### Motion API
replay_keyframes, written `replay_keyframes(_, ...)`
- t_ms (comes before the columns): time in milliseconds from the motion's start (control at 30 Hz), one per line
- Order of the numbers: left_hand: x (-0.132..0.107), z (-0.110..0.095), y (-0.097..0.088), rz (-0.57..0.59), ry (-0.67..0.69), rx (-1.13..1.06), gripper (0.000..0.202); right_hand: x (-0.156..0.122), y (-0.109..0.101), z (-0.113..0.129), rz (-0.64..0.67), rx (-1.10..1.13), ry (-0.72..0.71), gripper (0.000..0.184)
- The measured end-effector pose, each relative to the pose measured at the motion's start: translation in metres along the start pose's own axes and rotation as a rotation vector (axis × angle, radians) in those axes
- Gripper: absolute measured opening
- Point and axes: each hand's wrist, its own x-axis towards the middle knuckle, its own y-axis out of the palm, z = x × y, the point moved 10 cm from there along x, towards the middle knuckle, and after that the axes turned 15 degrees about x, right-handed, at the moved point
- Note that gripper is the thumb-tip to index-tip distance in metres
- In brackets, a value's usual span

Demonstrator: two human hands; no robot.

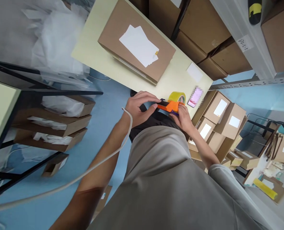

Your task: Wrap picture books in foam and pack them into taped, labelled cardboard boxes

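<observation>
An orange tape dispenser [172, 106] with a dark part is between my two hands, close to my waist at the table's edge. My left hand [139, 107] closes on its dark end, thumb below and fingers above. The other end is gripped by my right hand [183, 117], whose fingers partly cover it. Right behind the dispenser shows a roll of yellow tape [176, 96]; I cannot tell whether it is fitted on the dispenser or stands on the table. A cardboard box [110, 27] lies on the pale table [91, 41], with white paper sheets [139, 44] on top.
A phone [195, 96] and a white paper [194, 72] lie on the table's right part. Shelves with large cartons [204, 25] stand behind it. Stacked labelled boxes [230, 119] are at right. A black-framed rack [36, 92] stands left. A white cable [103, 159] runs past my left arm.
</observation>
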Motion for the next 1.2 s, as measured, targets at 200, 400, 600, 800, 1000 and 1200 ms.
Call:
replay_keyframes(200, -0.009, -0.016, -0.004, -0.036, -0.013, 0.065, 0.029, -0.002, -0.009, 0.009, 0.04, -0.082, -0.068, 0.034)
replay_keyframes(400, -0.012, -0.022, 0.005, -0.038, 0.025, 0.103, 0.029, -0.002, -0.012, 0.011, 0.059, -0.143, -0.106, 0.034)
replay_keyframes(600, -0.016, -0.037, 0.006, -0.024, 0.106, 0.151, 0.022, -0.004, -0.017, 0.016, 0.055, -0.2, -0.139, 0.033)
replay_keyframes(800, -0.021, -0.048, -0.003, -0.06, 0.084, 0.168, 0.018, -0.008, -0.025, 0.023, 0.041, -0.223, -0.164, 0.038)
replay_keyframes(1000, -0.022, -0.056, -0.017, -0.201, 0.088, 0.231, 0.023, -0.008, -0.027, 0.037, 0.03, -0.299, -0.231, 0.036)
replay_keyframes(1200, -0.013, -0.063, -0.009, -0.083, 0.213, 0.296, 0.032, -0.006, -0.029, 0.046, -0.004, -0.406, -0.282, 0.031)
